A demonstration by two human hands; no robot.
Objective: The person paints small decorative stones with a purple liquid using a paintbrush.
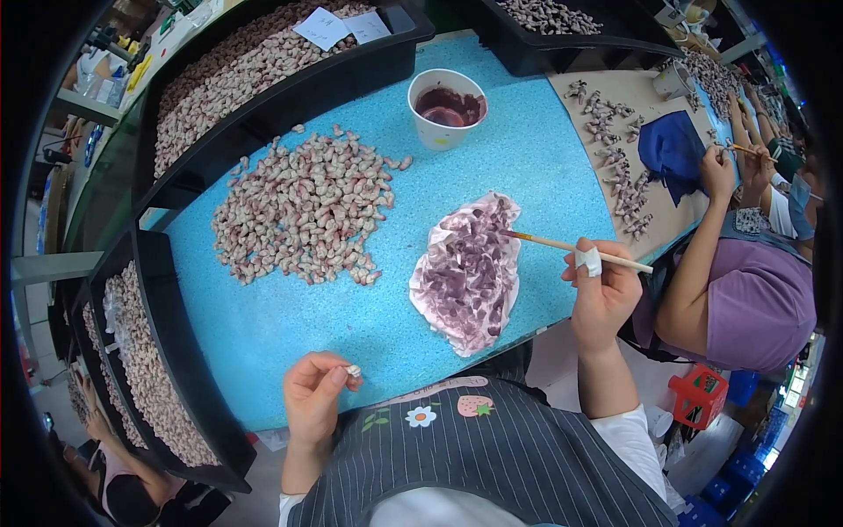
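Note:
My right hand [604,285] is closed round the wooden handle of a paintbrush [562,243]; white tape wraps one finger. The brush tip touches the upper right part of a crumpled white cloth or tissue [465,277] blotched with purple-brown paint. Near the table's front edge, my left hand [318,391] pinches a small pale figurine-like piece [353,371] between thumb and fingertips. A white paper cup [445,133] with dark reddish-brown paint inside stands beyond the cloth. To its left lies a pile of small cream and pinkish pieces [303,211], too small to make out in detail.
Black bins [290,92] full of similar pieces stand at the back and left, with paper slips on one. Blue foam matting [272,329] covers the table. At right, a person in a purple shirt [755,299] works beside a dark blue cloth [672,154] and rows of darker pieces.

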